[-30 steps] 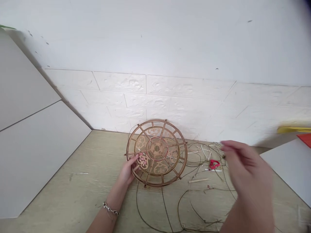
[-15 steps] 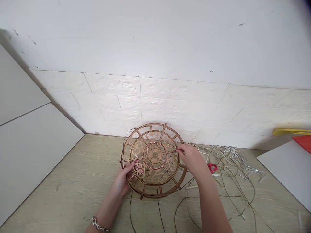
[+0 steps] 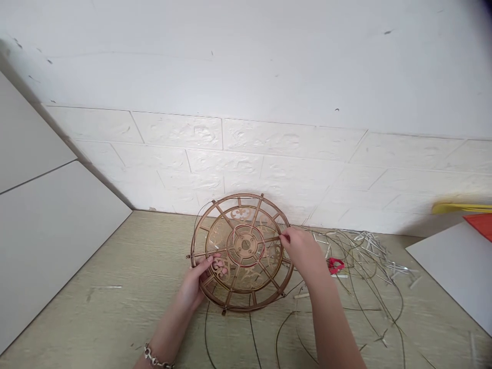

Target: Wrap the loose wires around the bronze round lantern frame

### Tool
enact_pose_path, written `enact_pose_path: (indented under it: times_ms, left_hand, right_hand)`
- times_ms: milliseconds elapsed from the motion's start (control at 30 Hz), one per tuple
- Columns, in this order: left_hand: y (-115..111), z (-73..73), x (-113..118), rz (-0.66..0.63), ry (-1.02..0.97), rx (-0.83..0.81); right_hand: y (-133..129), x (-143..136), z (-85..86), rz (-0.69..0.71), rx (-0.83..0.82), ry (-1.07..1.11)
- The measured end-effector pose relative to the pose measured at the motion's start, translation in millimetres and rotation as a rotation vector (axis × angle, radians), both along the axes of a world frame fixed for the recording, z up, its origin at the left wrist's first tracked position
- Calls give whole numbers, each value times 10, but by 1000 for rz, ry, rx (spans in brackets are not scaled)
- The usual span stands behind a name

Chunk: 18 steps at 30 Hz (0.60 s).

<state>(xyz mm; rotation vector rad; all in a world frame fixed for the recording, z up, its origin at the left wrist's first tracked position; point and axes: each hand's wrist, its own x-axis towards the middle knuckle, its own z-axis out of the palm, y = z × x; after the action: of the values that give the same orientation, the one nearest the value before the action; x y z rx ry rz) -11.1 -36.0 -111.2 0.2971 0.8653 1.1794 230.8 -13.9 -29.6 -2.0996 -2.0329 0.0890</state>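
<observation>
A round, copper-coloured openwork metal frame [image 3: 246, 245], with spokes, rings and scrolled ornaments, is held tilted above the table. My left hand [image 3: 198, 279] grips its lower left rim, the thumb in front and the fingers showing through the gaps behind. At the right side, my right hand [image 3: 302, 248] pinches with thumb and forefinger at a spoke near the inner ring; whether a thin wire is also between the fingertips I cannot tell. Thin wire runs along the outer rim and loops away at the upper left.
Long loose wires [image 3: 371, 287] curl over the table [image 3: 96, 323] on the right and below the frame. A pile of short white pieces [image 3: 371, 243] lies near the wall, beside a red item [image 3: 335, 265]. White panels stand left and right; a yellow object [image 3: 461, 208] is at far right.
Both hands keep almost the same hold on the frame. The view has shifted very slightly, and the right forearm sits a touch further left.
</observation>
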Motion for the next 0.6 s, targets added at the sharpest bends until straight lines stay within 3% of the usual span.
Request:
enact_pose_path:
  times_ms: [200, 300, 433, 600]
  left_hand:
    - [21, 19, -79, 26, 30, 12]
    - [41, 24, -123, 41, 54, 14]
    - [47, 32, -135, 25, 51, 20]
    - [38, 19, -119, -21, 38, 21]
  right_hand:
    - [54, -98, -127, 65, 179, -131]
    - [94, -49, -140, 278, 191, -325]
    - [124, 76, -36, 581, 158, -521]
    - [102, 152, 59, 816, 135, -686]
